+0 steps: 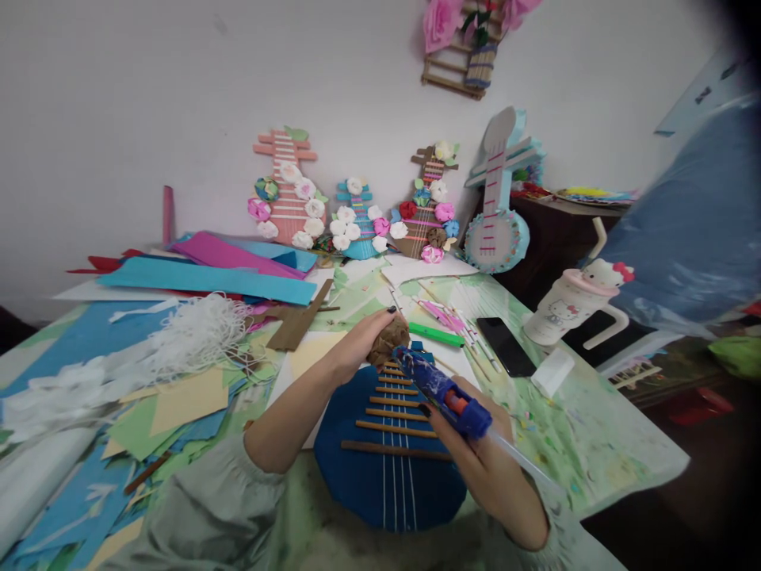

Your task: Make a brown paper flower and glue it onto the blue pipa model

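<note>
My left hand (361, 342) is closed round a brown crumpled-paper flower (386, 339) at the top of a blue paper lute (348, 484). In my right hand (491, 456) is a blue hot glue gun (437, 385), a clear glue stick showing behind it. The gun's nozzle points at the flower and is close to it; whether they touch I cannot tell. The lute lies flat near the table's front edge, with brown stick frets across it and white strings running lengthwise. My right hand and the gun cover part of its right side.
Several flower-decorated paper lutes (285, 182) lean on the wall. Paper sheets (208, 277), scraps (190, 400) and a heap of white string (208, 337) cover the left. Rightward lie a green cutter (437, 335), a phone (505, 346) and a handled cup (556, 313).
</note>
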### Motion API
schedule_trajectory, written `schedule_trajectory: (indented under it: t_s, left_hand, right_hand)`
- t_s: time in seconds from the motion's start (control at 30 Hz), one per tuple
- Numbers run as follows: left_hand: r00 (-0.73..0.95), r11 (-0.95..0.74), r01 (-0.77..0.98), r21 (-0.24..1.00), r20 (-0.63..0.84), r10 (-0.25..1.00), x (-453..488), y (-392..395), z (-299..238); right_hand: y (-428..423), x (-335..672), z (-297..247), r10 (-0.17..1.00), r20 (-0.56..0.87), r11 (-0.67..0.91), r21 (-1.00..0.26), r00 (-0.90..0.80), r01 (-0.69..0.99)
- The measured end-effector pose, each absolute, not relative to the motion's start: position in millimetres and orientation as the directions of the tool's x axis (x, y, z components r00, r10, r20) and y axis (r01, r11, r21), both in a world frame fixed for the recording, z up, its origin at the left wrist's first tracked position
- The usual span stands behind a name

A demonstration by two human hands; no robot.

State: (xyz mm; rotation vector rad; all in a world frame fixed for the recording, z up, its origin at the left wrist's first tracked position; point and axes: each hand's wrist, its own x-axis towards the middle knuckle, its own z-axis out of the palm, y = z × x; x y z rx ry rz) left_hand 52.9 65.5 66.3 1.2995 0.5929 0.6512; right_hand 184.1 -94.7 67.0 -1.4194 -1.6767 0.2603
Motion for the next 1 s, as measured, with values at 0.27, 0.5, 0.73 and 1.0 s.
schedule_trajectory:
  t_s: [0.27, 0.5, 0.73, 1.0]
  left_hand:
    - [0.600, 0.152, -0.149, 0.977, -0.033, 0.799, 55.1, 66.1, 68.5]
    - [0.565, 0.170, -0.161, 0.972, -0.051, 0.824, 56.4, 68.8, 65.4]
    - [0.564, 0.186, -0.173, 0.967, -0.058, 0.824, 57.4, 67.9, 64.7]
    - [0.519, 0.226, -0.231, 0.946, -0.077, 0.851, 56.8, 69.7, 63.4]
  right_hand:
    - [-95.4, 178.8, 69.6, 0.867, 0.499, 0.338, -0.596, 0.006, 0.728]
    - [-96.6, 176.4, 71.2, 0.862, 0.507, 0.333, -0.595, 0.020, 0.732]
    - [-97.0, 177.0, 66.9, 0.866, 0.500, 0.345, -0.581, -0.012, 0.737]
    - [-101.1, 179.2, 60.6, 0.874, 0.486, 0.333, -0.585, -0.008, 0.740]
